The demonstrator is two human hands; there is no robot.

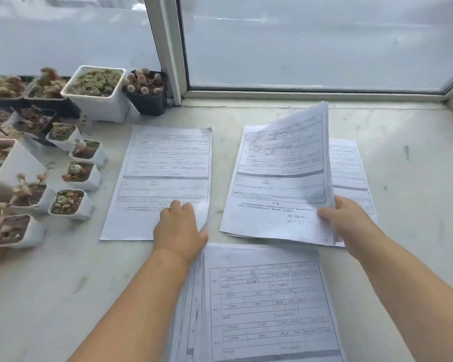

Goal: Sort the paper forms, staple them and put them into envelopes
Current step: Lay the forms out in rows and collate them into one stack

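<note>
Printed paper forms lie in groups on a pale marble sill. A thick stack sits nearest me at the bottom centre. A single form lies at the left; my left hand rests on its lower right corner, which curls up under the thumb. At the right, my right hand pinches the lower right edge of a form whose right side is lifted and curled off the sill. Another form lies flat beneath it, partly hidden. No stapler or envelopes are in view.
Several small pots of succulents crowd the left side of the sill, with a larger white pot and a black pot at the back. A window frame and glass close off the far edge.
</note>
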